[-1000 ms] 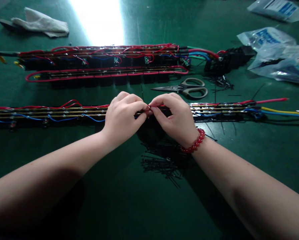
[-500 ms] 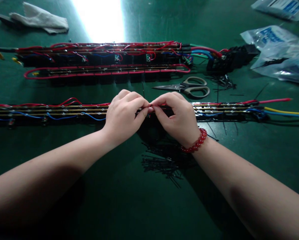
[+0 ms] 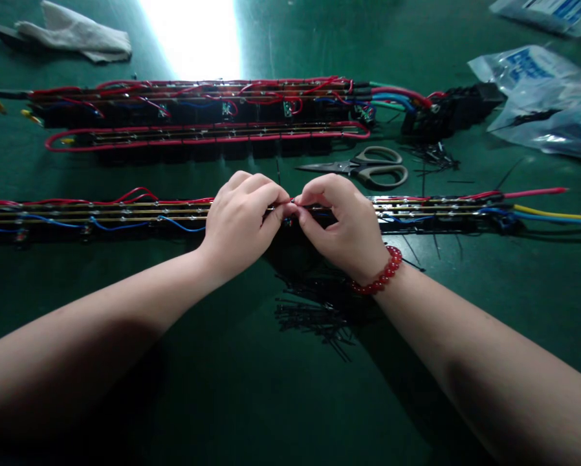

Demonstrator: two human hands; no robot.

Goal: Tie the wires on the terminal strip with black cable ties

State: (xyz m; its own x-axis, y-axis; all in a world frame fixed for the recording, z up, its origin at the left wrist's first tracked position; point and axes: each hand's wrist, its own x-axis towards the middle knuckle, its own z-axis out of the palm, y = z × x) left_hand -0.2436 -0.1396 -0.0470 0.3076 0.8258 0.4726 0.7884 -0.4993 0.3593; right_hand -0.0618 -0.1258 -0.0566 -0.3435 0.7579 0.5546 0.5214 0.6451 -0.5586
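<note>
Head view
- Strip [image 3: 101, 213]: lay flat on the surface [image 3: 232, 388]; long axis left to right, crossing straight ahead of both arms.
- Left hand [image 3: 239, 217]: fingers curled, thumb and forefinger pinched shut on the strip at mid-length.
- Right hand [image 3: 341, 223]: same pinch, fingertips almost touching the left's.
- Nearer hand: neither; both met at the same spot.

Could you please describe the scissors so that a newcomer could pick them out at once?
On the green table, find the long wired strip that the left hand and right hand pinch at its middle. Just beyond it, right of the hands, the scissors lie flat, blades pointing left. Their grey looped handles set them apart from the red-wired strips and black clippings.
</note>
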